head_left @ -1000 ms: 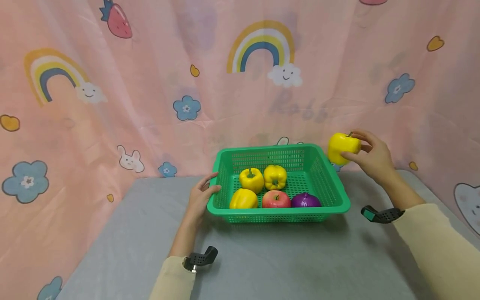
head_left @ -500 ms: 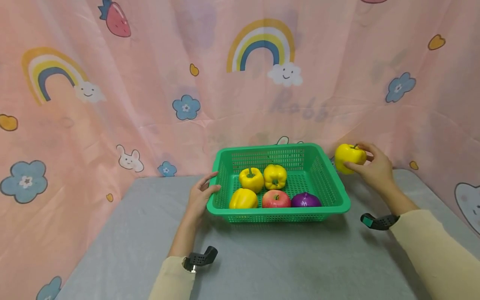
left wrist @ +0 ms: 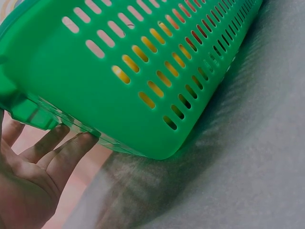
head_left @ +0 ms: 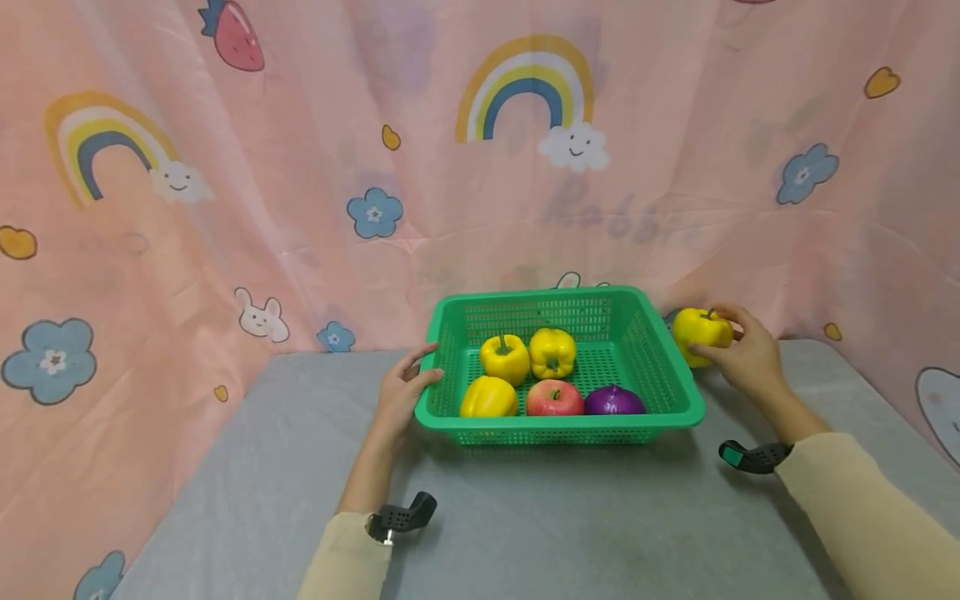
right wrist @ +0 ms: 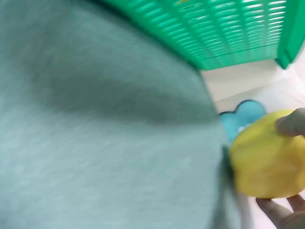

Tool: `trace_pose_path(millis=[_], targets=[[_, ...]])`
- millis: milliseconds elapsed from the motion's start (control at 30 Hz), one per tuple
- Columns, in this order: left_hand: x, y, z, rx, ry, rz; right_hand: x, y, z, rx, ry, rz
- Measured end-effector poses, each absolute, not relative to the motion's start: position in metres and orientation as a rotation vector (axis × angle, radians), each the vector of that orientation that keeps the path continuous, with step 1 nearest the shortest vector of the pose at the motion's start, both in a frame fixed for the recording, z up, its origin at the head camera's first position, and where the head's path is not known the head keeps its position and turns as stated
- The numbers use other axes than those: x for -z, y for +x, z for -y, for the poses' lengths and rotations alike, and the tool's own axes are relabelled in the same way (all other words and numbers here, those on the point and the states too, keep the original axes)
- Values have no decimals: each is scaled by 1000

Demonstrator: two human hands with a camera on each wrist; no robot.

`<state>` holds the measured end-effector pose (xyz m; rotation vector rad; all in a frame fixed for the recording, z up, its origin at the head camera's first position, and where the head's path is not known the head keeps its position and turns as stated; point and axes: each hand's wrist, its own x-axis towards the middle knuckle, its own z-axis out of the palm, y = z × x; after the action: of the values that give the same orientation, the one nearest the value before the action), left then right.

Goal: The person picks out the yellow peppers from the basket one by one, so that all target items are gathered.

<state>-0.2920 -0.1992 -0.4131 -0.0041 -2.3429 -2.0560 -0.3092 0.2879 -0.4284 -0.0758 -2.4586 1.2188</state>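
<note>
A yellow bell pepper [head_left: 702, 333] is gripped by my right hand [head_left: 746, 354], low over the table just right of the green plastic basket [head_left: 558, 422]. In the right wrist view, thumb and fingertips hold that pepper [right wrist: 267, 157] from opposite sides; whether it touches the cloth, I cannot tell. My left hand [head_left: 399, 393] holds the basket's left rim, thumb over the edge; in the left wrist view its fingers [left wrist: 71, 155] press the outer wall. Inside the basket lie a yellow pepper [head_left: 505, 360], a second pepper [head_left: 552, 353], a third pepper [head_left: 489, 398], a red apple [head_left: 554, 398] and a purple onion [head_left: 615, 400].
Grey cloth covers the table [head_left: 570, 517]. Behind it hangs a pink curtain [head_left: 300, 208] printed with rainbows, flowers and rabbits, close to the basket's back side. Each wrist wears a black band [head_left: 756, 457].
My right hand has lowered the yellow bell pepper and shifted it slightly right, from above the basket's rim to beside it. The left hand and the basket have stayed put.
</note>
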Motion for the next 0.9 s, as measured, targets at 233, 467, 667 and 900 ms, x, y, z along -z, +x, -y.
trace_pose_path(millis=[233, 467, 667, 900], targets=[[413, -292, 197, 2078, 0, 2321, 438, -304, -287, -1228, -165, 2450], [413, -292, 198, 2067, 0, 2323, 444, -301, -284, -1224, -134, 2401], [412, -292, 197, 2069, -16, 2323, 446, -297, -283, -1214, -112, 2380], [414, -292, 199, 2057, -25, 2328, 446, -297, -279, -1136, -76, 2384]])
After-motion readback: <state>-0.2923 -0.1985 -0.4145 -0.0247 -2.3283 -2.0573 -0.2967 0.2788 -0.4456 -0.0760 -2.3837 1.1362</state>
